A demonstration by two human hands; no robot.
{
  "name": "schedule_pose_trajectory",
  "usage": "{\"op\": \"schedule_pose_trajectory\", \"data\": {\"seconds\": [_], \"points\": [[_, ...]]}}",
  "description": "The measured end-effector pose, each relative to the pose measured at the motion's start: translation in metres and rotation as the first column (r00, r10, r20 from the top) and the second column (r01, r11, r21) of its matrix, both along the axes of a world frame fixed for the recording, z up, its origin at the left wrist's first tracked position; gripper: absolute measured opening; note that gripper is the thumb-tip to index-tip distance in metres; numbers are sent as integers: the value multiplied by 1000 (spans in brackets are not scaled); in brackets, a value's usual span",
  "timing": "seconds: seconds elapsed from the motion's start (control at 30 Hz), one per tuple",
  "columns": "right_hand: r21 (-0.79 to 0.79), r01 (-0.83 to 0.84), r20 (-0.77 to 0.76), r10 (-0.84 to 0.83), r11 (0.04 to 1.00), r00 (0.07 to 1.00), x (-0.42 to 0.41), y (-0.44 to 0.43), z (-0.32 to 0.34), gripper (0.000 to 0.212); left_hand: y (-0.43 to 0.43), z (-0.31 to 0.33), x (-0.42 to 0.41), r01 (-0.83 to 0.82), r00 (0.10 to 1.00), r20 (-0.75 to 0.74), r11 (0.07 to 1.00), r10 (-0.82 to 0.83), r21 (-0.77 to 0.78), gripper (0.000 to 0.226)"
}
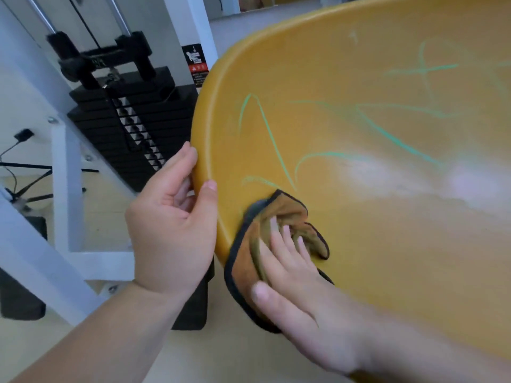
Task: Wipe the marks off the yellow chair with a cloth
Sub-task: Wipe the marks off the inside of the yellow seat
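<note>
The yellow chair (pixel 387 217) fills the right half of the view, its curved seat shell facing me. Several green marks (pixel 271 139) run across the seat, from the left edge to the upper right. My left hand (pixel 171 225) grips the chair's left rim, thumb on the inner face and fingers behind it. An orange-brown cloth with a black hem (pixel 257 244) is pressed on the seat near the lower left rim, just below the nearest green lines. My right hand (pixel 293 283) lies flat on the cloth, fingers spread over it.
A black weight stack (pixel 130 114) in a white gym machine frame (pixel 63 194) stands close to the left of the chair. Black cables and a stand (pixel 25 183) lie on the pale floor at far left. Open floor shows below the chair.
</note>
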State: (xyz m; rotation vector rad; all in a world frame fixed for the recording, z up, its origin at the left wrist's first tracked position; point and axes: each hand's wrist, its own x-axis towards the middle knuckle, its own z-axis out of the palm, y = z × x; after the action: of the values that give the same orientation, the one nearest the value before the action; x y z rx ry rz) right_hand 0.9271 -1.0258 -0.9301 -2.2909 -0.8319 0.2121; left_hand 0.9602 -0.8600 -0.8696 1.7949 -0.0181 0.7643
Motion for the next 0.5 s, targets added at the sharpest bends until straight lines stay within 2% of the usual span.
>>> {"op": "schedule_pose_trajectory", "data": {"seconds": [0.07,0.13,0.2,0.27,0.4,0.43,0.5], "points": [[54,134,-146,-125,989,981,36,19,18,82,2,-2,1,-3,1000,31,999,1,45,49],[94,289,-122,-277,953,953,84,34,31,82,2,-3,2,-11,999,49,995,6,95,49],[109,369,-74,-362,923,929,113,34,26,77,5,-5,4,-32,997,79,990,21,138,47],[99,351,-36,-350,931,936,110,24,10,72,10,-5,7,-44,991,133,980,18,196,43],[-50,107,-79,-110,993,991,30,-18,-5,62,22,-6,15,-117,972,234,907,21,405,35],[-48,89,-88,-93,995,992,10,-31,-7,64,22,-6,17,-135,968,251,887,22,442,35],[-8,191,-69,-191,981,979,-14,-49,-1,67,20,-5,19,-135,967,255,866,8,482,40]]}}
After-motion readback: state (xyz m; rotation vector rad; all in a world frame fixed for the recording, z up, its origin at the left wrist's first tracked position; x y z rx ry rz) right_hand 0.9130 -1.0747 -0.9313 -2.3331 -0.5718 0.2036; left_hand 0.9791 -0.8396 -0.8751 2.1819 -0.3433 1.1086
